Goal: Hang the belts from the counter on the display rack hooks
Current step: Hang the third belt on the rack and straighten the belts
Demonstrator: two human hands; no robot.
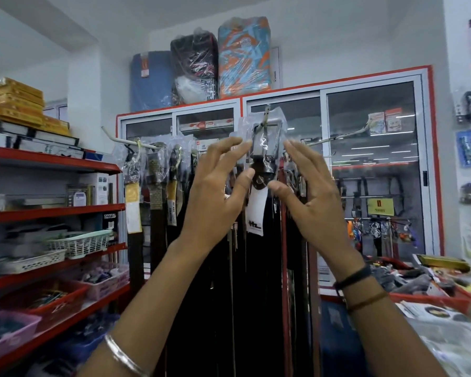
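Note:
A dark belt (261, 175) with a plastic-wrapped metal buckle (265, 137) and a white tag hangs from the middle hook (265, 115) of the display rack. My left hand (215, 186) is just left of the buckle, fingers spread, thumb near the belt's loop. On the buckle's right my right hand (307, 186) is raised, fingers apart, with its thumb close to the belt. Neither hand grips the belt. Several other belts (158, 170) hang from the left hook (125, 140) and behind my hands.
Red shelves (55, 210) with baskets and boxes stand at the left. A glass-door cabinet (365, 148) is behind the rack, wrapped bags on top. A counter (433, 289) with red trays of goods lies at the right. A free hook (337, 137) juts right.

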